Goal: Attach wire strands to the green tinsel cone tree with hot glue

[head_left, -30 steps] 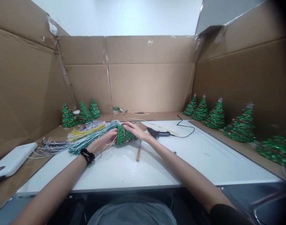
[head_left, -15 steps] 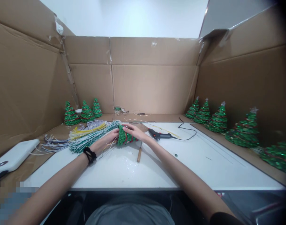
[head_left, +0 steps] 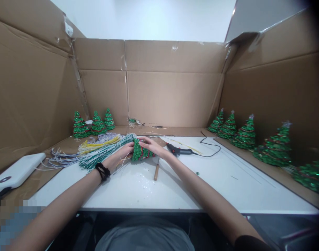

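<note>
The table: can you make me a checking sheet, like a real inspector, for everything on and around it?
Surface: white table, shiny specks on it
Things: green tree with red trim, tipped sideways between both hands; glue gun; wooden handle
Clutter: coloured strands piled on the left; small green bit
Hands: left hand at the tree's wide end, fingers partly hidden; right hand holding it from above
Cables: black cord from the glue gun, loosely bent
Surroundings: cardboard walls; three trees left, five trees right
</note>
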Tool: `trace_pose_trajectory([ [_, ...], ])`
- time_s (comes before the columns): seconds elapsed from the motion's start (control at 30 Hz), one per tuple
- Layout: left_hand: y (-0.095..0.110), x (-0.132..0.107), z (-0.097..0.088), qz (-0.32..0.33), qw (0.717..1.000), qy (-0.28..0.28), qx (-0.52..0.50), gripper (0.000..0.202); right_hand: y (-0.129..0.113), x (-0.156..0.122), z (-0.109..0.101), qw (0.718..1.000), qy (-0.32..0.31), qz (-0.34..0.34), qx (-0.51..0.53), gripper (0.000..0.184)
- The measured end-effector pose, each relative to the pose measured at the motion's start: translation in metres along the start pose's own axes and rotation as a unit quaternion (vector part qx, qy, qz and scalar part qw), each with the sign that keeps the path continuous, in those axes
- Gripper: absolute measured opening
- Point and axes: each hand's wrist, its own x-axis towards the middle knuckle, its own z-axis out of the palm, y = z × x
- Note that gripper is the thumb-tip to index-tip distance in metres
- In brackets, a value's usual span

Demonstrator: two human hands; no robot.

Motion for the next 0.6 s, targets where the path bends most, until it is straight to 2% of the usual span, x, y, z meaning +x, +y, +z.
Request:
trace_pose_trajectory([
  [0.1, 0.0005, -0.0003, -0.0002, -0.011, 1.000, 0.014, 0.019, 0.030, 0.0025, 0.0006, 0.0005, 1.000, 0.014, 0.007, -0.014, 0.036],
  [0.3, 0.0000, 0.0030, -0.0023, -0.005, 0.999, -0.027, 0.022, 0.037, 0.0079, 0.0022, 0.0042, 0.997, 0.043, 0.014, -0.057, 0.035],
  [0.47, -0.0005, 0.0061, -0.0043, -0.022, 0.999, -0.024, 0.025, 0.041, 0.0085, 0.0023, 0.0050, 0.996, 0.046, 0.021, -0.078, 0.037],
  [0.6, -0.0026, 0.0060, -0.0071, -0.015, 0.999, -0.045, 0.016, 0.041, 0.0102, 0.0032, 0.0035, 0.997, 0.038, 0.013, -0.064, 0.035],
])
